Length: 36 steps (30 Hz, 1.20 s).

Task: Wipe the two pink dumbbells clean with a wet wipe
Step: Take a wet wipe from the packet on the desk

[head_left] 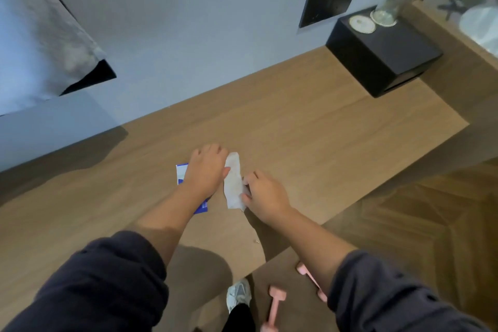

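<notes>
Dark sleeves (pixel 102 286) cover both forearms at the bottom of the view. Between them, low down, a pink dumbbell (pixel 275 307) lies on a brown wooden surface below the near edge of the tabletop (pixel 310 127). A second pink dumbbell (pixel 304 269) lies just to its right, partly hidden under the right forearm; the two are apart. A grey shoe (pixel 238 294) shows beside them on the left.

Farther out on the tabletop, the left hand (pixel 207 172) lies palm down, fingers fairly straight, on a blue and white wipe packet (pixel 181 171), its thumb touching the wet wipe (pixel 233 183). The wet wipe lies as a crumpled white strip between the two hands. The right hand (pixel 265 197) pinches its right edge with curled fingers.

At the far right of the tabletop stands a black box (pixel 382 54), carrying a clear glass (pixel 393 3) and a round coaster (pixel 362 24). A black panel (pixel 330 3) is set in the wall behind.
</notes>
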Available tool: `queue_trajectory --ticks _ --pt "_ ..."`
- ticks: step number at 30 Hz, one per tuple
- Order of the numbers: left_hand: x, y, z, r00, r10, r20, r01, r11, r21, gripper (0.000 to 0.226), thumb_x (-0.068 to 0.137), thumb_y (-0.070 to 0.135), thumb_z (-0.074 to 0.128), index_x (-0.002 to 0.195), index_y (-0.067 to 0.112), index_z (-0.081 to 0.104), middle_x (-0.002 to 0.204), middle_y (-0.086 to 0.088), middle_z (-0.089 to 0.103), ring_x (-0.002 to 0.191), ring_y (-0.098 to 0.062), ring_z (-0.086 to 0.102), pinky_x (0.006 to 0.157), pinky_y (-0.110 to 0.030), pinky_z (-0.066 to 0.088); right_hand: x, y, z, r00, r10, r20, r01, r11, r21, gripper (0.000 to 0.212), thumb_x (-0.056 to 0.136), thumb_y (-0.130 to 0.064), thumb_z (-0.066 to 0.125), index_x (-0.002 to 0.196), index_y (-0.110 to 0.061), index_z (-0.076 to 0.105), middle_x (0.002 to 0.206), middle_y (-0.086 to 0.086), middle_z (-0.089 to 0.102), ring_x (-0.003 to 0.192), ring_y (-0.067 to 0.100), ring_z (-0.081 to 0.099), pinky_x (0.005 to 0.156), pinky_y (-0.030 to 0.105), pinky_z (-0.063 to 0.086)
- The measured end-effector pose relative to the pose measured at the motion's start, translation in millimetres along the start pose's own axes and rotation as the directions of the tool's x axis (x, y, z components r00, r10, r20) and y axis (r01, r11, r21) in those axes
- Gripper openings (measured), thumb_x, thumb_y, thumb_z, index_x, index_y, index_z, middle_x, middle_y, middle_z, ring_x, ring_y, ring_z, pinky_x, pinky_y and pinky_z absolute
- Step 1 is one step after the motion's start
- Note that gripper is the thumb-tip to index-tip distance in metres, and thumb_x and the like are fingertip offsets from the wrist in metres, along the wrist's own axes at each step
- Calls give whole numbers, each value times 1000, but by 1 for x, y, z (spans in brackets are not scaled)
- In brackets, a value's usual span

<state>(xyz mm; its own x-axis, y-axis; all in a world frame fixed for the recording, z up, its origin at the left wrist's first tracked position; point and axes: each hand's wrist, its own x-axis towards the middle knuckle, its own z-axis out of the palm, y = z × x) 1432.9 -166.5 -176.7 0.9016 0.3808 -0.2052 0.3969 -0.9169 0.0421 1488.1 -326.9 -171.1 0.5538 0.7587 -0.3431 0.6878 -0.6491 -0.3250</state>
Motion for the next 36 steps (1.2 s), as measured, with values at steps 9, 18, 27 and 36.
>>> queue_trajectory --ticks 9,18,27,36 --pt "-10 10 -1 983 -180 27 166 823 -544 5 86 9 57 90 11 55 94 -5 56 90 -28 54 72 -36 39 -2 11 -13 975 212 59 -215 863 457 5 84 -11 55 86 -16 53 79 5 59 74 25 53 61 32 38" --pt "-87 54 -28 878 -394 272 348 135 -928 25 88 1 64 108 16 58 88 4 58 70 0 54 44 -5 40 -48 49 -24 932 253 260 -343 382 858 5 92 -8 64 94 -12 63 103 11 65 86 17 63 74 28 57" --pt "-189 158 -23 787 -538 302 252 -167 -953 23 98 26 57 100 7 69 87 -8 69 71 -12 63 60 -23 51 -147 77 -32 935 41 351 -354 70 933 17 104 -27 48 105 -17 61 89 4 71 75 14 70 70 26 57" --pt "-267 232 16 750 -506 426 196 -445 -874 11 93 0 60 102 6 62 102 -14 68 81 -16 69 69 -25 58 -231 122 -7 868 -72 491 -493 -30 869 37 103 -35 49 126 -8 57 99 9 70 84 20 67 77 34 57"
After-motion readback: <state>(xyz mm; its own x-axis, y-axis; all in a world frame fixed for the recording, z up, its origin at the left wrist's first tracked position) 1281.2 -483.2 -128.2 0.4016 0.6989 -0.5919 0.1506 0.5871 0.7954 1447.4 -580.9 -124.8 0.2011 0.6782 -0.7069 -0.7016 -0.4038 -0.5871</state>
